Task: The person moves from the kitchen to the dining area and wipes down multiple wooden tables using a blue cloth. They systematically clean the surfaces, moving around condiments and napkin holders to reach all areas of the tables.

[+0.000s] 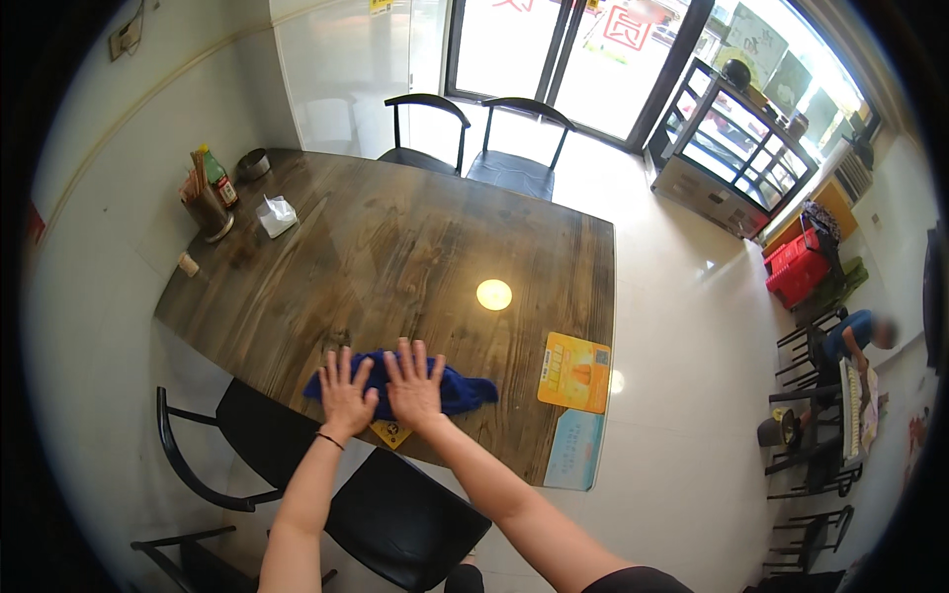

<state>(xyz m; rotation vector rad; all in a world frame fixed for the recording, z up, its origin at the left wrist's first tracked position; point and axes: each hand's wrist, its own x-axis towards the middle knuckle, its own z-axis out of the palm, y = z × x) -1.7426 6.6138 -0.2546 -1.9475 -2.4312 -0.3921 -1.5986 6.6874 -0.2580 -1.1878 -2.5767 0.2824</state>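
Observation:
A dark blue cloth (463, 393) lies bunched on the wooden table (395, 247), close to its near edge. Both palms press down on it side by side. My left hand (346, 395) has its fingers spread over the cloth's left part, with a thin dark band around the wrist. My right hand (414, 386) rests flat just beside it, fingers stretched forward. A yellow sticker (391, 433) on the table shows partly below the cloth, between my wrists.
Along the wall stand a chopstick holder (206, 212), a bottle (219, 180), a metal bowl (254, 164) and tissues (277, 215). Orange (575, 373) and blue (574, 450) cards lie at the right edge. Black chairs (410, 519) surround the table. A person (858, 338) sits far right.

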